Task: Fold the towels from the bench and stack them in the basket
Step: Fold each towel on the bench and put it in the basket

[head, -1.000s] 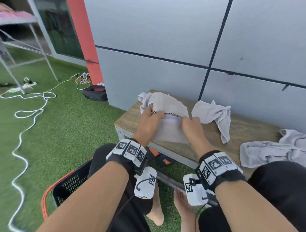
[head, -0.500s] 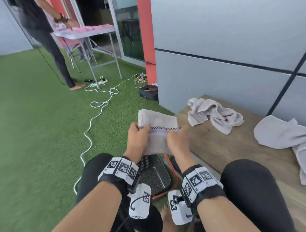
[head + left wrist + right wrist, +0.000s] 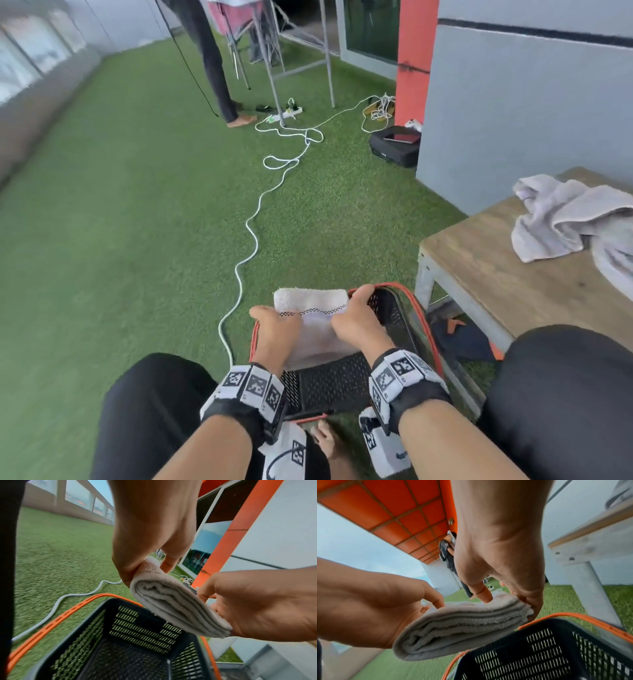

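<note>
I hold one folded pale grey terry towel with a checked woven band [image 3: 310, 320] over the dark perforated plastic basket with the orange rim [image 3: 399, 310], which sits on the green artificial turf [image 3: 137, 212] between my knees. My left hand [image 3: 274, 330] pinches the towel's left edge, thumb on top and fingers curled under, and my right hand [image 3: 356, 320] clamps the right edge the same way; the wrist views show the towel as a neat multi-layer bundle [image 3: 176, 607] just above the basket's near wall [image 3: 137, 622], not yet resting on anything. Looking down through the left wrist view, the basket's mesh floor [image 3: 123, 660] appears bare, so I judge this to be the first towel going in, though the far corners are out of sight. On the right, the wooden-topped bench with a grey metal frame [image 3: 486, 274] carries a crumpled pale grey towel [image 3: 565, 219], unfolded, and its cloth runs off the right edge of the head view, so I cannot tell how many lie there. By my reckoning the task is early: one towel folded and about to be lowered, at least one more to fold and stack. A white cable [image 3: 253, 222] snakes across the turf on the far left, well apart from the basket.
</note>
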`<state>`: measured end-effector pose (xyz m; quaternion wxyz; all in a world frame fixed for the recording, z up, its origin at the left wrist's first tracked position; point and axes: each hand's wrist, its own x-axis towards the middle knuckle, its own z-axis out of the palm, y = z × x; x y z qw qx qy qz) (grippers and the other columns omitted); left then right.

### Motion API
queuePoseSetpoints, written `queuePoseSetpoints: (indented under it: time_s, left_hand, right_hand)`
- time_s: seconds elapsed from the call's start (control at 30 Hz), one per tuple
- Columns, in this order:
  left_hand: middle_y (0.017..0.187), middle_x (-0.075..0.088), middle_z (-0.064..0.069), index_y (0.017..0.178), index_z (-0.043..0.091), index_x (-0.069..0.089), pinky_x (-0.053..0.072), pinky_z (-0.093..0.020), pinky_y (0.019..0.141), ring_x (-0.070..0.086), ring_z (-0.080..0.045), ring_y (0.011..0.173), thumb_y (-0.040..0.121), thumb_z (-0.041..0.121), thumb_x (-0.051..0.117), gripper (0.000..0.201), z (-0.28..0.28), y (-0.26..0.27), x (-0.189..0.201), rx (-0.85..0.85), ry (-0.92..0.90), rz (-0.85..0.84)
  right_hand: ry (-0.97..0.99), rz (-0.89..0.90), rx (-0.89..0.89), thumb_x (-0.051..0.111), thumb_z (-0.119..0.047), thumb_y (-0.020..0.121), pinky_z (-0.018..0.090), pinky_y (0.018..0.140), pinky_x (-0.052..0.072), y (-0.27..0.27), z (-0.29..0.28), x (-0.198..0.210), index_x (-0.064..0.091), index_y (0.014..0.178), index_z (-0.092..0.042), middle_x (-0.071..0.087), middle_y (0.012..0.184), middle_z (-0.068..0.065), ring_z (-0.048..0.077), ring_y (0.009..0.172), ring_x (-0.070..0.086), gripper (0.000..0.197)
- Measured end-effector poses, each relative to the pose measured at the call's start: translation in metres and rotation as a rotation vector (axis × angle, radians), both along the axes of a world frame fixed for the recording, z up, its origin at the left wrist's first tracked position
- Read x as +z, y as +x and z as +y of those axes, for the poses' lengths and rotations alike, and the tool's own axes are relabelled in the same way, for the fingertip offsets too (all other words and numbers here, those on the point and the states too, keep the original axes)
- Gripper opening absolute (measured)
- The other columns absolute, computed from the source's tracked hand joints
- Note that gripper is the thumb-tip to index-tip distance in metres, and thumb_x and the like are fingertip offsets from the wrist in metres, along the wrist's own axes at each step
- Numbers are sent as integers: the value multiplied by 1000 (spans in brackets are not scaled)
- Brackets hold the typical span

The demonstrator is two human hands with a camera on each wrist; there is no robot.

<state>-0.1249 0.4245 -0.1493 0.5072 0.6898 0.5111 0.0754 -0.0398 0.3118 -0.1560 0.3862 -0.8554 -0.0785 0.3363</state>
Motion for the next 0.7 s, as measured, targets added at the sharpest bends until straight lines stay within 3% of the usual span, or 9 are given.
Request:
queuePoseSetpoints:
  time_s: [0.1,0.2,0.3,0.43,0.53,0.63,0.67,0.7]
  left_hand:
    - [88,55,-8,117,17,34,47,-35,61,53,-19,71,92,9,56,35,21,-6,-41,-84,-10,129]
    - [81,56,-1,114,17,49,34,-21,48,46,-10,59,97,11,53,18,34,-6,-86,-161,-34,234]
    - [87,61,2,111,16,61,37,-23,55,51,-8,69,98,17,53,16,39,3,-122,-203,-88,274]
    - [80,55,6,97,14,62,43,-18,61,49,-5,71,98,11,52,10,41,22,-157,-237,-175,322]
    - [75,54,3,86,12,62,48,-26,73,54,-16,75,95,8,53,13,44,35,-174,-256,-196,352]
    - [71,57,-3,71,9,62,42,-23,56,53,-17,65,95,7,50,26,52,42,-193,-256,-187,388]
    - [76,64,-6,76,5,67,43,-24,56,57,-18,67,96,7,49,27,55,43,-200,-265,-200,406]
    - [92,71,-10,91,2,72,47,-22,58,63,-22,77,99,8,47,28,59,45,-205,-243,-218,410]
  right_hand:
    - [-90,9,145,46,-16,87,49,96,49,-1,20,-39,-12,154,-17,53,132,22,36,109,60,88]
    - [-201,-10,222,44,-19,88,51,96,48,-2,31,-72,25,144,-14,53,129,20,35,106,58,59]
    - [-304,-21,295,49,-27,91,49,98,46,3,35,-99,43,129,-14,56,126,14,35,113,54,40]
    - [-382,36,347,52,-36,96,45,103,41,14,37,-136,55,129,-21,58,132,7,34,125,47,36]
    - [-392,99,367,51,-32,99,44,108,40,25,40,-156,62,128,-23,57,136,9,35,129,46,32]
    - [-362,174,387,52,-31,97,45,109,41,33,48,-176,65,122,-23,59,134,9,34,127,50,29]
    - [-357,194,386,53,-33,96,44,106,44,35,50,-182,69,112,-24,63,128,9,34,122,54,24]
    - [-345,205,390,54,-35,94,44,103,46,37,53,-190,70,104,-23,66,122,8,33,116,58,22]
